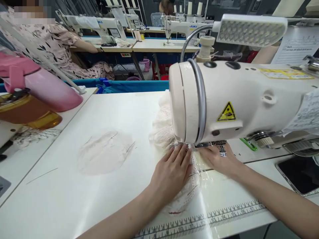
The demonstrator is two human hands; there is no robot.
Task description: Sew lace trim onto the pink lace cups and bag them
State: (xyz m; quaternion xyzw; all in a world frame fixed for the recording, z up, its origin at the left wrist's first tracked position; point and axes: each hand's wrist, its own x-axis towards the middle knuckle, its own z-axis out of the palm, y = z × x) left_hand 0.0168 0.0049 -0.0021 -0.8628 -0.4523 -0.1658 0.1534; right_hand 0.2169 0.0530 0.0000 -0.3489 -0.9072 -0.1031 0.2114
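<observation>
Right under the head of the sewing machine (224, 99), both hands press a piece of white lace fabric (184, 196) flat onto the table (74, 199). The left hand (171, 172) lies palm down with fingers spread and together on the cloth, its fingertips pointing up and to the right, nearly at the needle area. The right hand (219, 159) rests flat on the other side, just beside the presser foot (209, 145), fingers laid out on the fabric rather than closed around anything. So the cloth sits between the two hands and beneath them, and neither hand pinches it as far as can be seen.

The fabric runs from the needle back toward the person, its long side trailing down to the printed ruler (211, 215) at the table's near edge, while a bunched heap of it (161, 129) lies beyond the machine head. The right hand is nearer the needle; the left covers more of the cloth. A second thin round piece (104, 152) lies well apart to the left, untouched.
</observation>
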